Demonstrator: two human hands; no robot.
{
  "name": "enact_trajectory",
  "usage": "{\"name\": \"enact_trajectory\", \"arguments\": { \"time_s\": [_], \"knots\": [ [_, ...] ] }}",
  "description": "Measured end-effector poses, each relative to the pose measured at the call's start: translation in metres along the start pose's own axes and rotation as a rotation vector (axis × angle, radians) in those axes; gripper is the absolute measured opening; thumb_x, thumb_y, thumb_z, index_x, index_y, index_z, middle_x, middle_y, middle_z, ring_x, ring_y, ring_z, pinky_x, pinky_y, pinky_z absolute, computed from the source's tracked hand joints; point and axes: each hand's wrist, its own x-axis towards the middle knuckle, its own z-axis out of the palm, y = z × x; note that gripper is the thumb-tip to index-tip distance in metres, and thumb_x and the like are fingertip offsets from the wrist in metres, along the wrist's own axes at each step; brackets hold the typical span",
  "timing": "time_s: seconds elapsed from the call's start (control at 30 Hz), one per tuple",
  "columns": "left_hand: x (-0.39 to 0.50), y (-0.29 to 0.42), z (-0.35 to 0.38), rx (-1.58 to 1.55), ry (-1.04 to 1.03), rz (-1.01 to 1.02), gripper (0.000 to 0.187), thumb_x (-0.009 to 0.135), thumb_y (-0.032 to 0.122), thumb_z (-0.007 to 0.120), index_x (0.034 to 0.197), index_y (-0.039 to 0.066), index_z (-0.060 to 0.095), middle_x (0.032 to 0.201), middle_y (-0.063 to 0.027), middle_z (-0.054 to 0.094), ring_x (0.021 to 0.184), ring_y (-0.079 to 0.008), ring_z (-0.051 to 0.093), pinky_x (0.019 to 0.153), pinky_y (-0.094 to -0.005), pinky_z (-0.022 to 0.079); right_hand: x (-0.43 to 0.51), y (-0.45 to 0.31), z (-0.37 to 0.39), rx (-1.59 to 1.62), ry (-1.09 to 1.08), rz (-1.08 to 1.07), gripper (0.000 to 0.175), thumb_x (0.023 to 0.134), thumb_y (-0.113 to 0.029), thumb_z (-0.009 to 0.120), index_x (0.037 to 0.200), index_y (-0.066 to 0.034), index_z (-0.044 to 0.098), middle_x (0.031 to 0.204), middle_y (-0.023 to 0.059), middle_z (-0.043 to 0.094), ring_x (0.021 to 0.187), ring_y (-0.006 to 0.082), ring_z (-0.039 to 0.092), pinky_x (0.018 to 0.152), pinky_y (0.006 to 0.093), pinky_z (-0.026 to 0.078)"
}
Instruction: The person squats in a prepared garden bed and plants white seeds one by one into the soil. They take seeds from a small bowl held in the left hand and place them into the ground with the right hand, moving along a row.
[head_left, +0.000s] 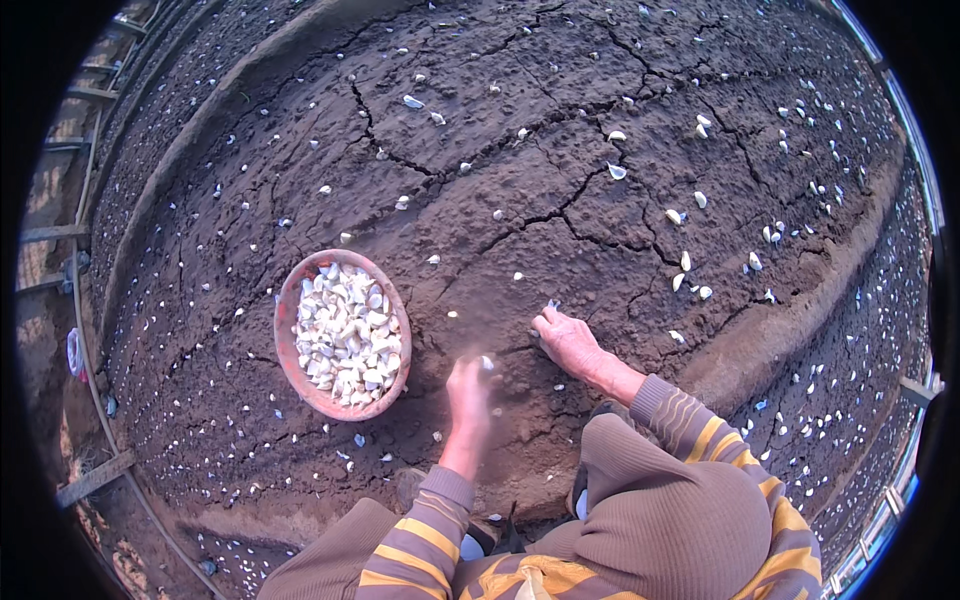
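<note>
My left hand (466, 394) is blurred by motion, low over the soil just right of the bowl. A white garlic clove (487, 363) shows at its fingertips. My right hand (571, 343) reaches down to the cracked soil (480, 247) with its fingers drawn together. At their tips is a small pale garlic clove (553, 304), partly hidden by the fingers. A worn reddish bowl (286, 352), heaped with peeled-looking white garlic cloves (349, 334), sits on the soil left of my left hand.
Garlic cloves dot the bed in loose rows, with several larger loose cloves (685, 261) at the right. Raised soil ridges (780, 330) border the bed. A wooden frame (97, 480) runs along the left edge. My bent knee (675, 502) is close below my right hand.
</note>
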Motion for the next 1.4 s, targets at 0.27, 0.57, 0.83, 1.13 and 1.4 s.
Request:
{"name": "enact_trajectory", "arguments": {
  "time_s": [0.27, 0.57, 0.83, 1.13, 1.4],
  "knots": [
    [0.0, -0.007, 0.003, -0.099, -0.062, -0.027, 0.038, 0.095, 0.011, 0.052, 0.131, 0.002, 0.044, 0.121, -0.0162, 0.061, 0.106, -0.0227, 0.061, 0.088, -0.0374, 0.051, 0.008, -0.016, -0.02, -0.066, -0.133, 0.019, 0.01, 0.081, -0.002, 0.054, 0.092, 0.0, 0.054, 0.092, 0.0187, 0.058, 0.083, 0.0377, 0.065, 0.07, 0.0463, 0.054],
    [0.004, -0.012, 0.005, -0.157, -0.117, -0.073, 0.035, 0.095, 0.014, 0.063, 0.125, 0.004, 0.05, 0.118, -0.0134, 0.064, 0.105, -0.0226, 0.063, 0.086, -0.0364, 0.052, 0.007, -0.013, 0.004, -0.169, -0.07, -0.062, 0.013, 0.076, -0.002, 0.059, 0.088, -0.0025, 0.053, 0.092, 0.0156, 0.056, 0.084, 0.0347, 0.063, 0.069, 0.0455, 0.054],
    [0.006, -0.014, 0.026, -0.233, -0.125, -0.08, 0.027, 0.094, 0.011, 0.063, 0.119, 0.002, 0.057, 0.111, -0.0094, 0.065, 0.1, -0.021, 0.064, 0.089, -0.0379, 0.053, 0.005, -0.021, -0.034, 0.678, -0.068, 0.168, 0.022, 0.089, -0.017, 0.064, 0.102, 0.0013, 0.063, 0.094, 0.0187, 0.065, 0.087, 0.0307, 0.067, 0.075, 0.0418, 0.053],
    [0.008, 0.004, 0.071, 0.056, -0.052, 0.126, 0.022, 0.092, 0.012, 0.067, 0.107, -0.002, 0.064, 0.099, -0.0101, 0.068, 0.09, -0.0149, 0.063, 0.08, -0.0264, 0.051, 0.01, -0.015, -0.071, 0.765, -0.122, 0.328, 0.031, 0.087, -0.019, 0.068, 0.109, 0.0023, 0.065, 0.099, 0.0184, 0.07, 0.093, 0.0242, 0.068, 0.082, 0.0357, 0.054],
    [0.029, 0.012, 0.077, 0.394, -0.114, 0.326, 0.024, 0.092, 0.011, 0.066, 0.111, -0.004, 0.061, 0.102, -0.0076, 0.066, 0.084, -0.0099, 0.062, 0.076, -0.0239, 0.053, 0.034, 0.001, -0.09, 0.348, -0.106, -0.02, 0.023, 0.083, -0.013, 0.068, 0.101, -0.0004, 0.062, 0.09, 0.0172, 0.06, 0.091, 0.0356, 0.062, 0.077, 0.0424, 0.051]
  ]
}}
